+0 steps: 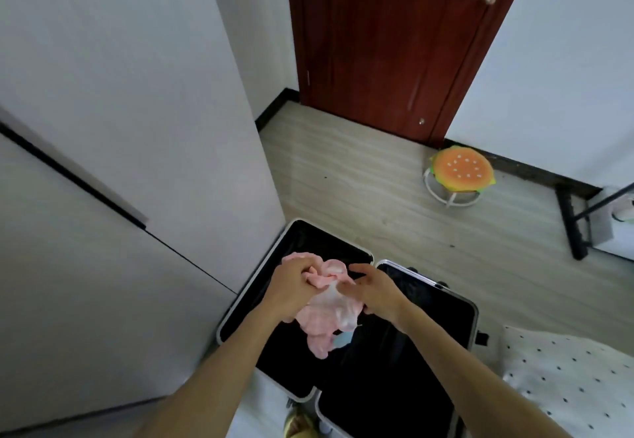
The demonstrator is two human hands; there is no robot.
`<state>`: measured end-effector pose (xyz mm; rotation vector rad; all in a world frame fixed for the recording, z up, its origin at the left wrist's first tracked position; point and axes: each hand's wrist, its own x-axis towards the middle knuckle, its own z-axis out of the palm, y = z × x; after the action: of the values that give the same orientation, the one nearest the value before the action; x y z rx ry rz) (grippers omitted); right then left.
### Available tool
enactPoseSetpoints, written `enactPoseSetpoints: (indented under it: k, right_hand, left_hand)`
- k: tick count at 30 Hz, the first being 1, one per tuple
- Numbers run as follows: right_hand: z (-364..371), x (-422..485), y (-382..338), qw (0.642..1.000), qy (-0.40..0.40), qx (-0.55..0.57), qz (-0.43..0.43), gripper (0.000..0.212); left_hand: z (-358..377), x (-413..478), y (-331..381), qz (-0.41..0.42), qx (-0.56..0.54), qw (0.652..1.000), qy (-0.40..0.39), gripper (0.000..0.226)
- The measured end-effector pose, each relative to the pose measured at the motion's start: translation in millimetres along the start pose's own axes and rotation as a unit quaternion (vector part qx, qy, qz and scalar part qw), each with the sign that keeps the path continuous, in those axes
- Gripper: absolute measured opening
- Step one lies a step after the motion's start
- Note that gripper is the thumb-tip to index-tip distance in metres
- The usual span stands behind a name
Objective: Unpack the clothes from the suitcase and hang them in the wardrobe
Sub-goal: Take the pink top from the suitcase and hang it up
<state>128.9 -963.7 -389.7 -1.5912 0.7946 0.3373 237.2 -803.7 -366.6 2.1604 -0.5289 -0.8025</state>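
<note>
Head view shows us, beside the one white wardrobe (103, 135), our left hand (294, 288) gripping the bunched top of the single pink garment (320, 324), likely to shake it out for hanging, our right hand (375, 291) touching it with half-curled fingers, grip unclear, above the one open suitcase (394, 386).

Pink garment (317, 326), black-lined suitcase (394, 379), dark red door (370, 43), white wardrobe (120, 111), orange burger-patterned stool (461, 166), white black-dotted bedding (576, 379).
</note>
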Motion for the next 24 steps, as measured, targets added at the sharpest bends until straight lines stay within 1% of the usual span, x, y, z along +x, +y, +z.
enactPoseSetpoints:
  k: [2, 3, 4, 5, 7, 9, 10, 12, 13, 14, 16, 17, 18, 20, 22, 24]
  right_hand:
    - [-11.0, -32.2, -20.2, 0.999, 0.0, -0.031, -0.043, 0.033]
    - [-16.2, -50.0, -28.8, 0.997, 0.008, -0.046, -0.06, 0.023]
    - [-19.9, -66.8, -34.8, 0.995, 0.014, -0.057, -0.079, 0.018]
    - [-23.5, -86.9, -43.5, 0.993, 0.015, -0.068, -0.092, 0.017]
    - [-28.3, -127.2, -56.8, 0.988, 0.016, -0.091, -0.123, 0.022]
    - [-29.2, -162.8, -69.9, 0.983, -0.003, -0.097, -0.157, 0.032]
    - [-29.4, -172.2, -72.9, 0.982, -0.011, -0.088, -0.167, 0.033]
    - [-23.7, -208.6, -83.9, 0.977, -0.048, -0.083, -0.191, 0.022]
    - [-19.7, -224.7, -87.6, 0.974, -0.072, -0.087, -0.197, 0.02]
    - [-13.7, -243.0, -91.6, 0.97, -0.094, -0.092, -0.203, 0.021]
    - [-0.3, -271.0, -95.2, 0.963, -0.126, -0.103, -0.215, 0.03]
    - [3.5, -275.6, -95.0, 0.962, -0.134, -0.097, -0.218, 0.034]
    - [13.5, -290.0, -95.3, 0.959, -0.15, -0.1, -0.22, 0.037]
    - [31.6, -307.1, -91.2, 0.952, -0.152, -0.131, -0.232, 0.036]
    - [52.6, -322.0, -83.0, 0.939, -0.137, -0.199, -0.244, 0.026]
    - [78.1, -330.1, -71.2, 0.915, -0.14, -0.282, -0.251, 0.021]
  left_hand:
    - [-16.5, -27.1, 28.9, 0.007, 0.007, 1.0, 0.004, 0.031]
    - [-25.4, -42.8, 41.5, 0.01, 0.013, 1.0, 0.013, 0.033]
    - [-32.2, -59.7, 51.7, 0.004, 0.004, 1.0, 0.028, 0.033]
    - [-37.7, -79.2, 62.4, -0.001, -0.014, 0.999, 0.042, 0.034]
    - [-45.3, -119.2, 78.5, -0.007, -0.054, 0.996, 0.076, 0.035]
    - [-50.0, -155.9, 89.6, 0.001, -0.112, 0.985, 0.128, 0.037]
    - [-50.4, -164.4, 90.5, 0.001, -0.141, 0.977, 0.156, 0.037]
    - [-55.1, -205.4, 97.6, 0.003, -0.201, 0.956, 0.216, 0.039]
    - [-56.4, -224.4, 98.8, 0.002, -0.232, 0.944, 0.236, 0.035]
    - [-57.7, -245.1, 100.4, 0.001, -0.255, 0.933, 0.254, 0.03]
    - [-59.6, -285.5, 99.1, 0.003, -0.282, 0.919, 0.276, 0.025]
    - [-60.2, -297.5, 98.2, 0.003, -0.277, 0.921, 0.273, 0.025]
    - [-62.1, -320.2, 93.4, -0.015, -0.26, 0.925, 0.276, 0.029]
    - [-65.0, -357.8, 83.8, -0.045, -0.237, 0.935, 0.259, 0.041]
    - [-63.2, -396.7, 71.9, -0.053, -0.232, 0.945, 0.223, 0.042]
    - [-64.4, -436.8, 62.5, -0.052, -0.246, 0.948, 0.196, 0.038]
